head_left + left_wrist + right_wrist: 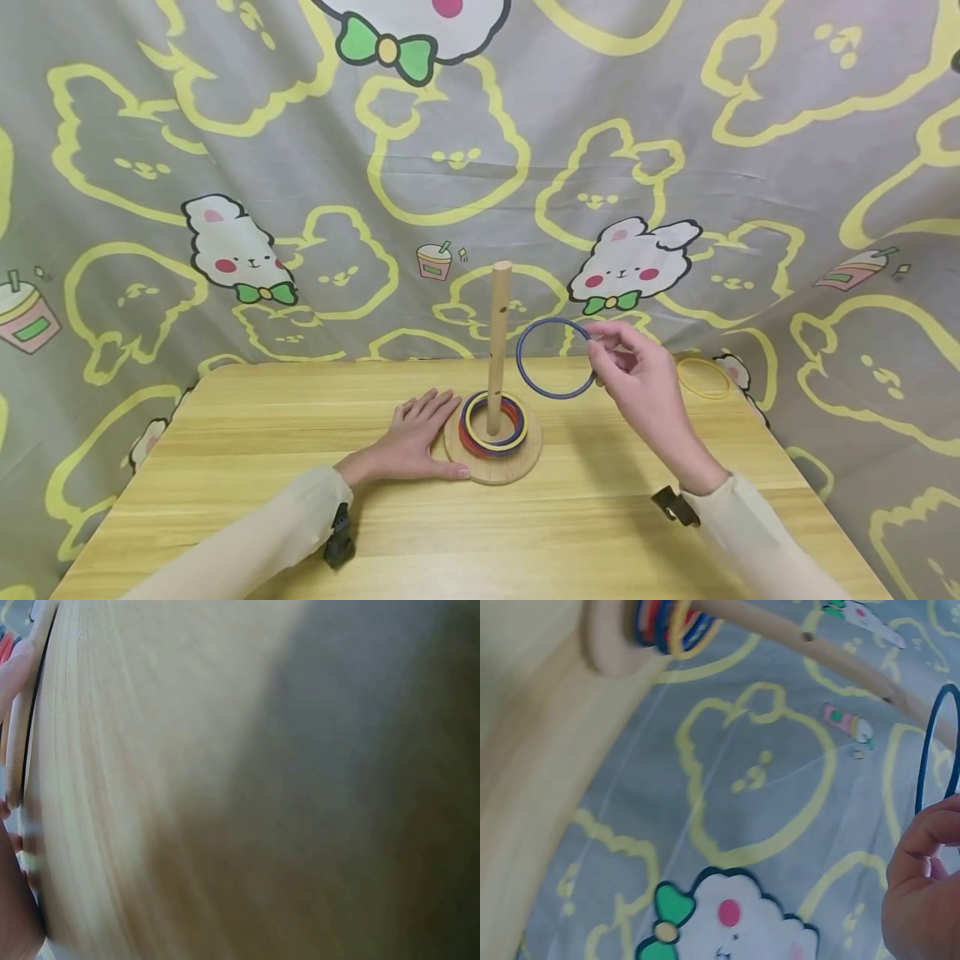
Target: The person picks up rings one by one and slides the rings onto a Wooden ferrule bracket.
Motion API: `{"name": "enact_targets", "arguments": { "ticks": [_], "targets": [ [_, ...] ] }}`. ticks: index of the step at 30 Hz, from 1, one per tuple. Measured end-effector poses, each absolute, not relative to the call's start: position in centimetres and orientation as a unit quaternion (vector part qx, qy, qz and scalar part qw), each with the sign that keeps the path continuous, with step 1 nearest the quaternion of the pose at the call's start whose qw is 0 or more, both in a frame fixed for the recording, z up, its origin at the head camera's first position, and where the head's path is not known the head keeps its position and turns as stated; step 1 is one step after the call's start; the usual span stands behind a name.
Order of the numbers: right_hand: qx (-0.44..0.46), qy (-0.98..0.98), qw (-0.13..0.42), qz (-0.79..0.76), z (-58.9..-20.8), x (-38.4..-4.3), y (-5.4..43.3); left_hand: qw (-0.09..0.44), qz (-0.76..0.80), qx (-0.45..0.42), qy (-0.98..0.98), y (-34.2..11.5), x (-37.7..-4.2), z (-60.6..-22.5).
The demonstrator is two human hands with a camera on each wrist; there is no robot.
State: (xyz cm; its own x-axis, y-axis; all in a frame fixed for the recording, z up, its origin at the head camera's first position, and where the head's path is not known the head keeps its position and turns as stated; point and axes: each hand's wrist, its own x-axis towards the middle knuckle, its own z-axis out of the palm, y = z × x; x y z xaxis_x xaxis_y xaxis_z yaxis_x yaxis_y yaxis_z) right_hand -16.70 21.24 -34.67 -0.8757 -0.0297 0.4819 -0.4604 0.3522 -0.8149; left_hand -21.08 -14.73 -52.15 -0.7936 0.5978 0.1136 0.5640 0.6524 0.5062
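A blue ring point(520, 363) is pinched at its right edge between the thumb and fingers of my right hand point(641, 375), raised to the right of the wooden post point(498, 333). The post rises from a round wooden base point(510, 473). Around its foot lie several stacked rings, with a yellow ring point(472, 425) on top and blue and red ones under it. My left hand point(411, 442) lies with fingers spread at the left side of the base, its thumb along the front edge. The right wrist view shows the blue ring point(922, 765) near the post's upper end.
Another yellow ring point(703, 378) lies at the far right of the wooden table point(480, 533). A grey curtain point(465, 183) with yellow bear and white rabbit prints hangs behind the table and along its sides.
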Motion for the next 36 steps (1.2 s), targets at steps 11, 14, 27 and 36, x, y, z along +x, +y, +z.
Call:
{"name": "enact_targets", "arguments": {
  "ticks": [11, 14, 27, 36],
  "targets": [
    [0.142, -0.711, 0.171, 0.667, -31.1, -16.0, 18.9, 0.034, 0.267, 0.324, 0.907, -14.6, -20.6, -51.0],
    [0.156, -0.696, 0.184, 0.676, -30.2, -16.1, 18.1, 0.028, 0.262, 0.323, 0.909, -14.6, -20.6, -51.2],
    [0.183, -0.66, 0.211, 0.698, -28.4, -16.9, 15.6, 0.026, 0.266, 0.327, 0.907, -14.8, -20.5, -51.3],
    [0.175, -0.67, 0.189, 0.696, -29.8, -17.7, 14.8, 0.022, 0.26, 0.321, 0.91, -15.0, -21.3, -52.6]
  ]
}}
